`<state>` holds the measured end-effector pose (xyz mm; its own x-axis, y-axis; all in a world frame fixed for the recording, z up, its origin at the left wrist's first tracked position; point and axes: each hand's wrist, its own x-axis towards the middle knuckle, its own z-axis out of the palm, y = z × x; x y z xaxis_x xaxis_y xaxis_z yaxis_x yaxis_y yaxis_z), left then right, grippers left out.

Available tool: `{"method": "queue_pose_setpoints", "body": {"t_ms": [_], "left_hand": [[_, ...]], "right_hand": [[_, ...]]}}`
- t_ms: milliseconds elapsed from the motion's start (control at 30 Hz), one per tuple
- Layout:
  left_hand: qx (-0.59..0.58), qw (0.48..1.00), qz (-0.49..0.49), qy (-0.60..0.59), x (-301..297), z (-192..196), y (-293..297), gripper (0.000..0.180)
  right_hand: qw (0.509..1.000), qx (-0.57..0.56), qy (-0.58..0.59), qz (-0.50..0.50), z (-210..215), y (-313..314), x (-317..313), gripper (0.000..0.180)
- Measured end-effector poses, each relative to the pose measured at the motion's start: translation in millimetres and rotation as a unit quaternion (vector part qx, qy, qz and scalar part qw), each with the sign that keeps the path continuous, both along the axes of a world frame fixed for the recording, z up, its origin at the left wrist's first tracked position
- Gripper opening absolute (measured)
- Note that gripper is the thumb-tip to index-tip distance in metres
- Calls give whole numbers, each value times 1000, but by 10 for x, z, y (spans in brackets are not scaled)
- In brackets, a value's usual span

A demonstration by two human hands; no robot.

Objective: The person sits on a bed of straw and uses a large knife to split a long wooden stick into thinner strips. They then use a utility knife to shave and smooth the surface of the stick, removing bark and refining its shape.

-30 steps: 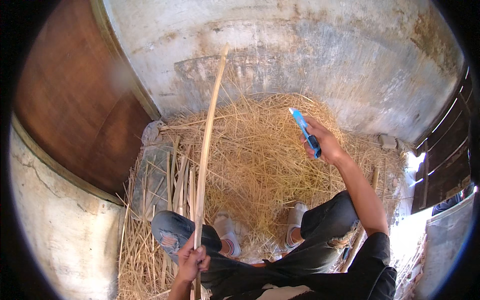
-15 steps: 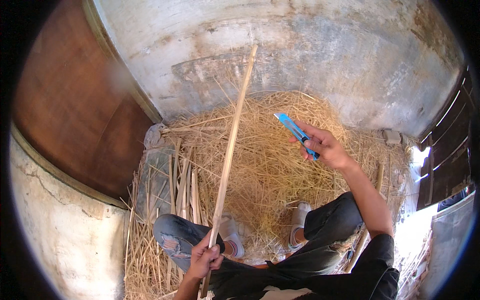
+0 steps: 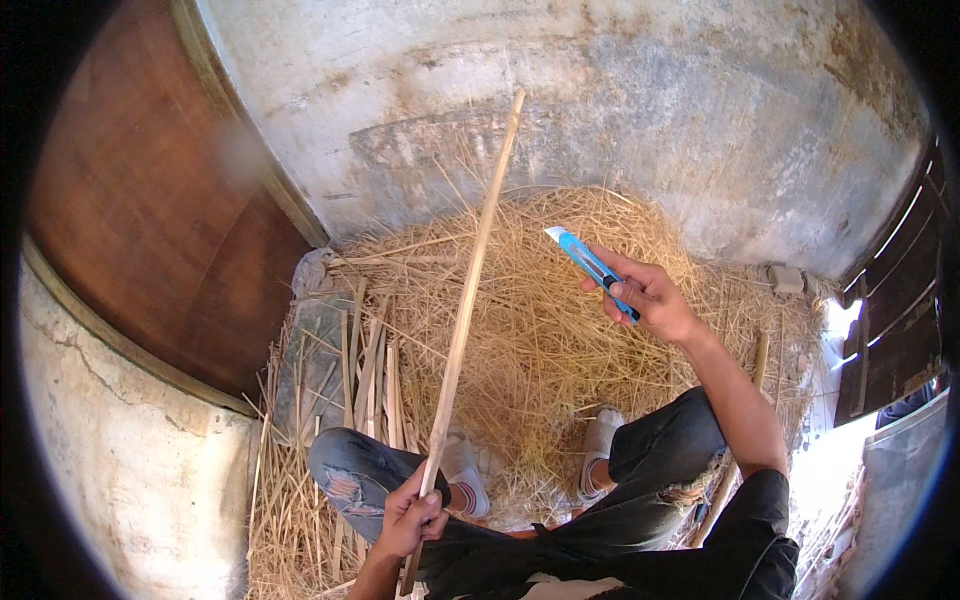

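Observation:
My left hand (image 3: 412,517) is closed round the lower part of a long, pale split-bamboo strip (image 3: 463,330). The strip slants upward and a little to the right, its far tip in front of the wall. A blue utility knife (image 3: 590,264) is in my right hand (image 3: 648,298), with my thumb on its dark slider. A short length of blade shows at its upper left end. Knife and strip are apart, the knife being to the right of the strip over the shavings.
A heap of straw-like shavings (image 3: 570,340) covers the floor around my feet. Several split strips (image 3: 370,365) lie at the left near a brown door panel (image 3: 160,220). A stained wall (image 3: 620,120) rises behind. A pole (image 3: 762,350) and a small block (image 3: 786,279) are on the right.
The strip's far end has shifted slightly to the right with the view. More of the knife's blade shows now. Both hands keep their hold.

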<state>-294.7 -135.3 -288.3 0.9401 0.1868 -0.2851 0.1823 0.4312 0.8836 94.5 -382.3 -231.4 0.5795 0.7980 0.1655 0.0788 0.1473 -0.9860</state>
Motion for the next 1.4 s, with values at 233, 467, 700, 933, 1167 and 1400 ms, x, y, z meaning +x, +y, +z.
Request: {"method": "queue_pose_setpoints", "body": {"t_ms": [233, 467, 700, 933, 1167, 1400], "left_hand": [[-5, 1000, 14, -3, -47, -44, 23, 63], [-11, 1000, 10, -6, -33, -30, 21, 63], [-15, 1000, 8, -9, -28, -23, 13, 63], [-22, 1000, 8, -16, -32, -28, 20, 63], [-15, 1000, 6, -10, 6, -4, -23, 64], [-16, 1000, 4, -25, 127, -104, -99, 64]], "right_hand": [[996, 16, 78, 28, 18, 11, -4, 59], [991, 4, 121, 49, 58, -2, -7, 65], [994, 5, 80, 78, -14, -1, 10, 74], [994, -19, 83, 70, 94, -25, -13, 89], [991, 28, 94, 96, 8, -63, 65, 86], [973, -159, -160, -46, -13, 107, -143, 47]]}}
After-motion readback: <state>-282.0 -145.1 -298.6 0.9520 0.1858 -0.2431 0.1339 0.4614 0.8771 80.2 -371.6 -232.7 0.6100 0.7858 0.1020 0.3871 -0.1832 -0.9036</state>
